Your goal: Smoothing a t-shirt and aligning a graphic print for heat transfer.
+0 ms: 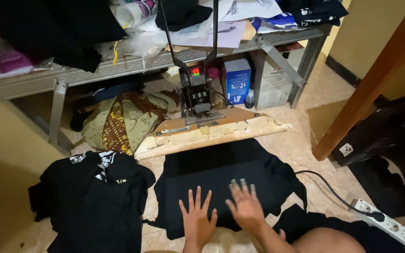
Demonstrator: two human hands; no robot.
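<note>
Black shirt lies spread on heat press lower plate, under raised upper plate. Left hand and right hand both flat on it, fingers spread, grasping nothing. Pile of black shirts left on floor; power strip right.

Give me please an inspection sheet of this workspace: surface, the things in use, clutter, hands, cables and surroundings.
Surface: tiled floor, partly covered by cloth.
Things in use: black garment spread flat under the raised plate of the heat press.
Clutter: pile of black shirts at left; patterned cloth behind it; papers and bags on the metal shelf.
Hands: left hand and right hand lie open, palms down on the garment; right one blurred.
Cables: black cable runs to a white power strip.
Surroundings: wooden post, yellow wall.
</note>
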